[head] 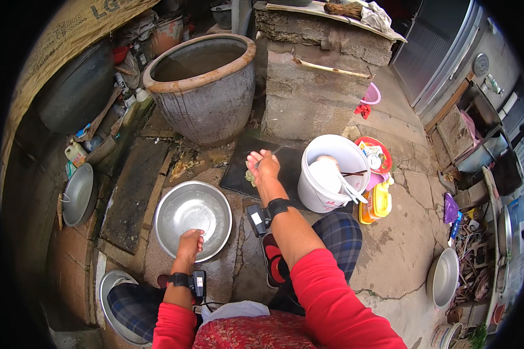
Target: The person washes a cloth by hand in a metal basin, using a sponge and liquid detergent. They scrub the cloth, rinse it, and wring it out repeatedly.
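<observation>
A round metal basin (181, 207) with clear water in it stands on the paving in front of me. My left hand (191, 244) is over the basin's near rim, fingers curled; whether it holds anything cannot be told. My right hand (263, 165) is held above the dark slab (236, 174), with the fingers bent. A pale green, crumpled thing (250, 178) shows beside and below its fingers; I cannot tell if the hand holds it. Right of this hand stands a white plastic bucket (308, 187) with white dishes and dark chopsticks (353, 173) inside.
A large glazed earthenware vat (205, 104) stands beyond the basin, near a stone block (308, 100). At right are a yellow plastic jug (377, 203) and a red tray (387, 159) with items. More metal basins lie at left (77, 196), lower left (107, 290) and right (444, 279).
</observation>
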### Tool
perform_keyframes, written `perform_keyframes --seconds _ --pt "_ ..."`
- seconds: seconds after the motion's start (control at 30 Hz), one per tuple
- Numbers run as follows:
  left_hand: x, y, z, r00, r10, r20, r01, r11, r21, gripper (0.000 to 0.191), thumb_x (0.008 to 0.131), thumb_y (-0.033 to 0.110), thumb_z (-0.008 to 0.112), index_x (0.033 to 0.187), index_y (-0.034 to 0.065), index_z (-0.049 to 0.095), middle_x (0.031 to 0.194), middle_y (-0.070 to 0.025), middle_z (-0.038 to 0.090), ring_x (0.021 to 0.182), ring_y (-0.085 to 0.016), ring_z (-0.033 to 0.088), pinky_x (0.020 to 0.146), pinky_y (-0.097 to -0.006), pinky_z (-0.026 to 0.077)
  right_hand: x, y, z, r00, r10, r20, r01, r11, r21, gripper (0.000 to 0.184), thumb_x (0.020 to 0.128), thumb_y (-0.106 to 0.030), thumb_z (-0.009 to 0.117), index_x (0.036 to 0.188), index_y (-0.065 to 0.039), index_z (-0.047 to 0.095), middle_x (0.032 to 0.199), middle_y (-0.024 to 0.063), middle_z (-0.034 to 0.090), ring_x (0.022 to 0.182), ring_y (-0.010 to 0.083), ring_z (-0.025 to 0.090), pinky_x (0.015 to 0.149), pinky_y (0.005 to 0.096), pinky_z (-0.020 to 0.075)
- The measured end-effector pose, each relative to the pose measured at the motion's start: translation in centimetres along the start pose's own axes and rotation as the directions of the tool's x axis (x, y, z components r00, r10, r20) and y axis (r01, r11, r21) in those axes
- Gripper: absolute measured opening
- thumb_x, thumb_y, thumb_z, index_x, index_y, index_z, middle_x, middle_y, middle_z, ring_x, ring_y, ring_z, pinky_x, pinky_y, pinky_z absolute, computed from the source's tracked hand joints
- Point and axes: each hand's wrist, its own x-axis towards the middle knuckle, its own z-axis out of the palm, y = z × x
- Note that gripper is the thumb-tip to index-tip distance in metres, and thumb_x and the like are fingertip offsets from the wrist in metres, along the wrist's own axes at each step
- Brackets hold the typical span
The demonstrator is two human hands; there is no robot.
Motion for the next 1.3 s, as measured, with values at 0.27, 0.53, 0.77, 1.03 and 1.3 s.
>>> perform_keyframes --seconds 0.27,0.53,0.77,1.03,1.3 --pt "-0.6 3.3 -1.6 0.997 0.068 0.026 -0.068 0.998 0.012 0.015 0.089 0.016 0.047 0.092 0.0037 0.055 0.068 -0.0017 0.052 0.054 -0.009 0.049 0.049 -0.023 0.043 10.5 -8.1 -12.2 0.988 -0.118 -0.099 0.123 0.991 0.052 0.021 0.08 -0.001 0.039 0.099 0.006 0.045 0.087 0.0127 0.058 0.064 0.017 0.053 0.058 0.0255 0.0462" --pt "-0.8 8.8 -4.6 0.968 0.247 -0.047 -0.246 0.969 0.025 0.014 0.086 0.013 0.049 0.085 0.0005 0.056 0.063 -0.0051 0.054 0.049 -0.012 0.052 0.042 -0.0255 0.044 13.5 -9.6 -17.2 0.999 -0.035 0.0 0.033 0.947 -0.319 0.036 0.088 -0.018 0.03 0.103 0.002 0.056 0.076 0.0043 0.051 0.065 0.0153 0.046 0.06 0.0241 0.0412" --pt "-4.1 16.9 -13.3 0.899 0.394 -0.191 -0.418 0.902 -0.109 0.014 0.086 0.011 0.049 0.08 0.0007 0.056 0.061 -0.007 0.056 0.048 -0.015 0.054 0.042 -0.0283 0.047 12.0 -8.2 -14.2 0.987 -0.148 0.061 0.16 0.933 -0.323 0.022 0.088 -0.015 0.038 0.091 -0.001 0.055 0.069 0.0011 0.052 0.058 0.0108 0.046 0.056 0.0198 0.0412" --pt "-15.0 12.3 -34.0 0.72 0.373 -0.585 -0.527 0.842 -0.112 0.012 0.088 0.015 0.049 0.088 0.0053 0.057 0.068 -0.0012 0.057 0.056 -0.009 0.054 0.051 -0.0216 0.049 13.9 -1.6 -7.7 0.987 0.087 0.132 -0.011 0.871 -0.491 0.015 0.091 -0.021 0.047 0.087 -0.009 0.055 0.064 -0.0037 0.057 0.047 0.0036 0.048 0.042 0.0178 0.0409" --pt "-21.0 -11.5 -45.9 0.537 -0.264 -0.801 -0.411 0.748 -0.522 0.02 0.089 0.017 0.045 0.096 0.0003 0.054 0.081 -0.0121 0.061 0.069 -0.021 0.061 0.064 -0.0316 0.055 10.3 4.7 -2.8 0.944 0.286 0.166 -0.077 0.679 -0.73 0.014 0.092 -0.021 0.047 0.096 -0.011 0.056 0.073 -0.003 0.061 0.051 0.0037 0.051 0.043 0.0183 0.0426"
